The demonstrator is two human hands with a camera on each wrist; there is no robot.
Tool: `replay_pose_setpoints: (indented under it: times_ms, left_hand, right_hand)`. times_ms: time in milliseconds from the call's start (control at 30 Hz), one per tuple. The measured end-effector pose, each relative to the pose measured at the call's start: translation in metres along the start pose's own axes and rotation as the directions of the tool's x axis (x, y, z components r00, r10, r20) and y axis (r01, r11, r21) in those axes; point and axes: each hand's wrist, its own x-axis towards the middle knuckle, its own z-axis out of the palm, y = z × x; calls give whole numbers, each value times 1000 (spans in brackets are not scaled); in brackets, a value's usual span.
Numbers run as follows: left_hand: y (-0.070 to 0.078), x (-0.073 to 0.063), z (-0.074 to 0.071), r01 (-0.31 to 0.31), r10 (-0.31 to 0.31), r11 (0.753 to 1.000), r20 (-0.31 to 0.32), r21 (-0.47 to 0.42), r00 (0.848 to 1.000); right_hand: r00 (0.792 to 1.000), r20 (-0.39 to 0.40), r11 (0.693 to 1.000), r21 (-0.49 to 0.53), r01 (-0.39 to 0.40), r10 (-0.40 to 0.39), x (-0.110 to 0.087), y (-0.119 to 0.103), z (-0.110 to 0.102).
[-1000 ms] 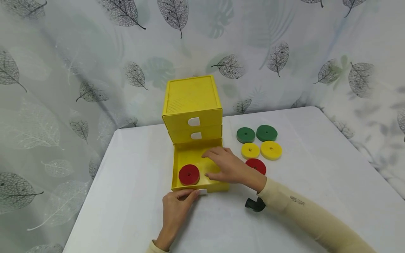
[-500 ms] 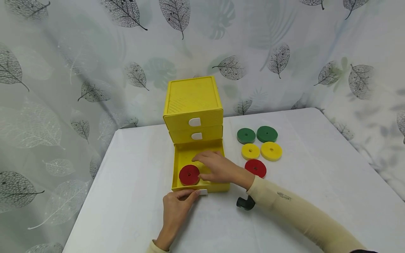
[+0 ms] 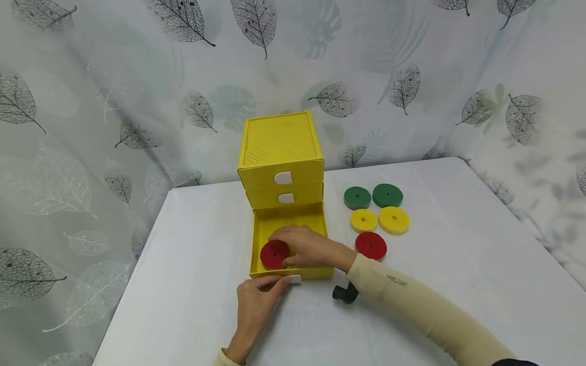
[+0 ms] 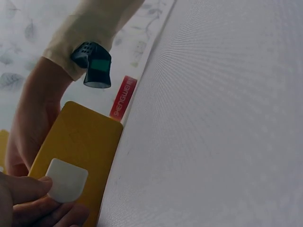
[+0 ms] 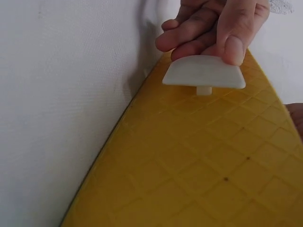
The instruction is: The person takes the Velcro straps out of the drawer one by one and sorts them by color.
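Observation:
A yellow three-tier drawer box [image 3: 281,137] stands at the back of the table with its bottom drawer [image 3: 293,273] pulled out. My left hand [image 3: 258,302] pinches that drawer's white handle [image 4: 67,180] between thumb and fingers at the front. Inside the drawer, at its left front, lies a red disc [image 3: 274,254] with a small centre hole. My right hand [image 3: 309,247] reaches over the drawer's right side and grips the disc, fingers at its far edge and thumb at its near right. The drawer front hides most of the right hand in the wrist views.
Right of the box lie another red disc [image 3: 371,246], two yellow discs [image 3: 394,220] and two green discs [image 3: 387,195], flat on the white table [image 3: 183,284]. A black wrist camera mount [image 3: 345,294] hangs below the right wrist. A leaf-patterned curtain [image 3: 151,81] stands behind the table.
My right hand has moved left and down inside the drawer, from beside the red disc to closing its fingers and thumb on it. My left hand keeps its hold on the handle.

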Motion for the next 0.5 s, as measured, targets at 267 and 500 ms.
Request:
replay_pose_setpoints:
  times_ms: [267,500]
  left_hand:
    - [0,0,0,-3,3,1000,-3,1,1000]
    - [-1,0,-1,-2,2,1000,-6,3,1000]
  right_hand:
    - [998,58,1000,10,3,-4,10,6,7]
    - [997,81,1000,1,10,-10,14,6,12]
